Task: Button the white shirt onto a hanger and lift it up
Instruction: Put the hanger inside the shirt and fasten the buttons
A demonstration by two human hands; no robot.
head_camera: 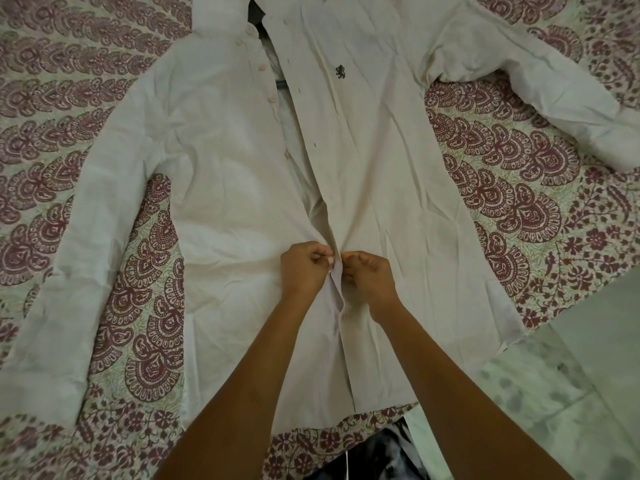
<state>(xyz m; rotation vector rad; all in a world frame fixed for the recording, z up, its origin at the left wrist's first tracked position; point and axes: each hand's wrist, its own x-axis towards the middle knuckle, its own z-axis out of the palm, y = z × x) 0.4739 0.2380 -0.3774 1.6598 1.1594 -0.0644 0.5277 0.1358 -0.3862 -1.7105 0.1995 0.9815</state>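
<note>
The white shirt (225,188) lies face up on a patterned bedspread, sleeves spread out to both sides, a small dark emblem on its chest. Its upper front is unbuttoned and gapes open, and a thin dark piece of the hanger (281,83) shows in that gap. My left hand (304,268) pinches the left front edge at a button low on the placket. My right hand (367,271) pinches the facing buttonhole edge right beside it. Both hands meet at the shirt's centre line. Below them the two fronts lie together.
The maroon and cream bedspread (512,202) covers the bed under the shirt. At the right the bed's edge (540,327) drops to a pale mottled floor (571,393). Dark patterned cloth (381,455) shows at the bottom between my forearms.
</note>
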